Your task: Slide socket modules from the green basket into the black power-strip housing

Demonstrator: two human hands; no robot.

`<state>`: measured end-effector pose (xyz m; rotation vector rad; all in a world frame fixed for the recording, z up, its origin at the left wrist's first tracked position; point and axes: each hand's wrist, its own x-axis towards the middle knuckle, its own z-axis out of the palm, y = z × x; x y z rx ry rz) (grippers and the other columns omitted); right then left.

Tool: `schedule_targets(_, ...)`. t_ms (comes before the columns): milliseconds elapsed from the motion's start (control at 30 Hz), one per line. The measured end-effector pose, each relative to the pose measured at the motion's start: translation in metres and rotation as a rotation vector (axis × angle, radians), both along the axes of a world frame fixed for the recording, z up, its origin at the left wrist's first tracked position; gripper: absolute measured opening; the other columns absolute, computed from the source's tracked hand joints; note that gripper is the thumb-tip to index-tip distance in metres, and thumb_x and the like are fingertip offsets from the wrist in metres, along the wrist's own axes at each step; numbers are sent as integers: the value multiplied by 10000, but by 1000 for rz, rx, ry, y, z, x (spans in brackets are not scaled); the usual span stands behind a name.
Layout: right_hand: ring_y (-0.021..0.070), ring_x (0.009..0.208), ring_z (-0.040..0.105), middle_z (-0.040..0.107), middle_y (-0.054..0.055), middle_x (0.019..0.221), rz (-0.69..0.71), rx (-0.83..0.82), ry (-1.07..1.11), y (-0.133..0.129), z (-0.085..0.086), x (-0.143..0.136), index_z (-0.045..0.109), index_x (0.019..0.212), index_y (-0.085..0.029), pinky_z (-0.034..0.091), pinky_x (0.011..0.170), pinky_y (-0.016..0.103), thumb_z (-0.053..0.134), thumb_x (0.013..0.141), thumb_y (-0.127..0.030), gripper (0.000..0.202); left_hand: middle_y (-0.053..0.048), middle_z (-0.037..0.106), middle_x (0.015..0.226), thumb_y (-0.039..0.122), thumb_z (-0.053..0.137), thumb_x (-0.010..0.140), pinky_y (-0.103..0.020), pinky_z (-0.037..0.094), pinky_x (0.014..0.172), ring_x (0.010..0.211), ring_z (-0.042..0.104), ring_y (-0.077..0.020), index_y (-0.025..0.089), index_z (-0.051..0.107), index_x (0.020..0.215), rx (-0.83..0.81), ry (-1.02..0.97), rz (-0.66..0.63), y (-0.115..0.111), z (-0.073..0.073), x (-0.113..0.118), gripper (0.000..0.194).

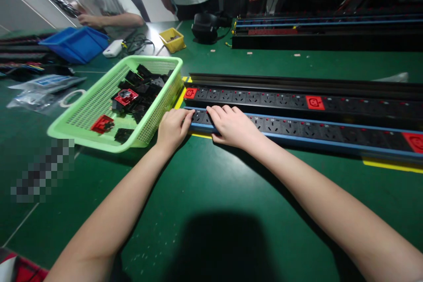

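Observation:
A long power strip (307, 130) with blue edges and a row of black sockets lies across the green table. My left hand (172, 128) is closed around its left end, the thumb and fingertips at the first socket. A little to the right, my right hand (233, 125) grips the same strip, fingers bent over the sockets and the thumb low at the front edge. My palms hide part of the strip. Right behind it lies a black-edged power strip (253, 97) with red sockets among the black ones. Left of my hands stands a green basket (165, 61) holding loose black and red socket modules (125, 96).
A blue bin (74, 44), a plastic bag (42, 90) and a tape ring (72, 97) are at the left. Farther back are a yellow box (172, 40), a black device (205, 27) and another long strip assembly (324, 37). Several people are across the table.

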<state>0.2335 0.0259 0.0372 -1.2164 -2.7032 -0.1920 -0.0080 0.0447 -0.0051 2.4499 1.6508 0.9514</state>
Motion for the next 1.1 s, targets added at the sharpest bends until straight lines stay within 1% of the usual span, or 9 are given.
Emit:
schedule_targets(200, 339, 1164, 584, 582, 231, 1446, -1, 10, 0, 0, -2, 0, 410, 1516, -14, 476, 929, 432, 575, 923, -352, 702, -114, 732, 1088, 426, 464, 1021, -408, 483, 957, 1024, 653, -255, 186, 693, 1126, 35, -50, -72, -3, 2, 1, 348)
schedule_targets(267, 346, 1162, 585, 576, 233, 1451, 1, 14, -1, 0, -3, 0, 402, 1519, -5, 480, 926, 438, 577, 923, -354, 713, -103, 730, 1069, 415, 494, 1012, -399, 502, 938, 1006, 666, -241, 182, 664, 1140, 39, -57, -58, -3, 1, 0, 315)
schedule_targets(433, 355, 1168, 577, 569, 242, 1451, 6, 11, -4, 1, -4, 0, 380, 1528, 9, 482, 929, 454, 582, 927, -361, 734, -81, 712, 1017, 381, 545, 990, -350, 541, 849, 939, 695, -205, 179, 544, 1149, 40, -171, -42, -3, -4, 0, 257)
schedule_targets(567, 358, 1167, 577, 567, 245, 1448, 6, 7, -5, 1, -3, 0, 371, 1532, 16, 479, 934, 458, 585, 926, -358, 744, -102, 719, 1090, 319, 445, 1028, -370, 542, 896, 1002, 703, -206, 189, 516, 1181, -10, -147, -95, -5, -5, 5, 213)
schedule_targets(667, 355, 1166, 577, 561, 248, 1457, 4, 5, -9, 0, -3, 0, 370, 1533, 10, 477, 934, 456, 580, 927, -358, 740, -108, 736, 1098, 271, 392, 1033, -396, 524, 918, 1015, 697, -221, 187, 528, 1198, -13, -59, -115, -7, 0, 9, 230)
schedule_targets(767, 350, 1158, 581, 560, 241, 1464, 2, 8, -8, 0, -3, -1, 379, 1529, 7, 479, 932, 450, 573, 925, -357, 732, -122, 749, 1090, 253, 422, 1013, -428, 483, 915, 1003, 680, -263, 172, 581, 1173, 55, 133, -94, -10, 11, 12, 239)
schedule_targets(867, 349, 1160, 580, 557, 238, 1471, 1, 7, -14, 1, -3, 0, 381, 1528, 6, 477, 935, 448, 567, 924, -357, 729, -113, 751, 1048, 265, 471, 991, -428, 449, 896, 972, 661, -286, 174, 624, 1158, 105, 289, -69, -14, 31, 15, 244)
schedule_targets(1000, 351, 1168, 577, 556, 233, 1473, -2, -1, -21, 1, -2, 0, 382, 1531, -3, 474, 930, 448, 558, 931, -364, 722, -96, 742, 1027, 311, 498, 994, -411, 412, 920, 992, 636, -276, 186, 650, 1150, 136, 305, 31, -20, 65, 12, 251)
schedule_targets(1100, 349, 1167, 577, 550, 236, 1481, -2, -3, -28, 1, -2, 0, 374, 1538, -4, 473, 926, 448, 551, 935, -370, 727, -91, 741, 1028, 354, 488, 1009, -400, 393, 929, 986, 619, -263, 176, 663, 1129, 148, 297, 155, -20, 88, 0, 277)
